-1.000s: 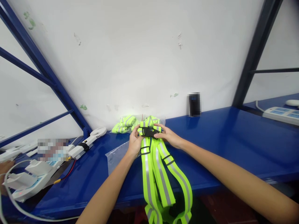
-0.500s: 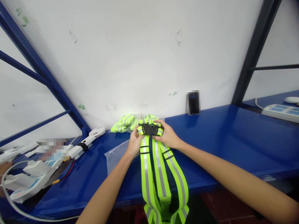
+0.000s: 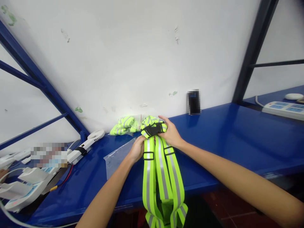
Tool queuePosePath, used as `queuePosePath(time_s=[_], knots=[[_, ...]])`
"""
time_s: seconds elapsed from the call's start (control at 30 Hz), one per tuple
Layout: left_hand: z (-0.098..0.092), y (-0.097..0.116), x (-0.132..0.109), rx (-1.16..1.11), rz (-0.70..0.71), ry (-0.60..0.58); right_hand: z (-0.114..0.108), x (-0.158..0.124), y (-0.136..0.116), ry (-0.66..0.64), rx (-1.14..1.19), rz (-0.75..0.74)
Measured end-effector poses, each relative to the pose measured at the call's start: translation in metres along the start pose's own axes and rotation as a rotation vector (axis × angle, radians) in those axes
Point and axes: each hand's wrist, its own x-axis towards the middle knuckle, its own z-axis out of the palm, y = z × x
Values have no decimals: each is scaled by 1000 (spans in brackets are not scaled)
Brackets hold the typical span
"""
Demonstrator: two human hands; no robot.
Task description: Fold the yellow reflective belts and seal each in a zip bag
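Observation:
A yellow-green reflective vest [image 3: 162, 167] made of elastic straps with grey stripes hangs from my hands over the table's front edge. Its black plastic buckle [image 3: 155, 129] shows at the top, between my hands. My left hand [image 3: 138, 148] is closed on the straps' left side, just below the buckle. On the right side, my right hand [image 3: 173, 134] grips the strap beside the buckle, with a finger raised behind it. Black slider loops sit on the hanging straps. Some fingertips are hidden behind the fabric.
A flat clear plastic bag [image 3: 118, 156] lies left of my left hand. More bagged reflective straps [image 3: 125, 125] rest against the wall. At left are a white fan [image 3: 96, 135] and a power strip [image 3: 26, 193] with plugs. A blurred dark box [image 3: 194, 103] stands back right on the blue table [image 3: 228, 139].
The buckle end has tilted, its left side dropping, and my left hand has slid slightly lower. My right index finger has lifted off the strap. The view has shifted slightly.

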Motion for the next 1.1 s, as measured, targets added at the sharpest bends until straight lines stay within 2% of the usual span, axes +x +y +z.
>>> queuePosePath(time_s=[0.2, 0.4, 0.53, 0.7, 0.8, 0.9, 1.1], knots=[[-4, -7, 3, 47, -19, 17, 0, 0, 2, 1, -149, 7], [-8, -15, 11, 5, 176, 31, 0, 0, 3, -84, -216, 67], [-12, -13, 13, 54, 239, 26, 0, -1, 3, -119, -213, 77], [-14, -8, 13, 53, 258, 76, 1, -4, 1, -263, -97, 94], [-12, -6, 11, 50, 254, 90, 2, -4, 2, -276, -89, 94], [-9, -6, 10, 57, 223, 74, 1, -3, 2, -277, -119, 40], [-11, -8, 11, 0, 184, 60, -5, -7, -6, -374, -332, -225]])
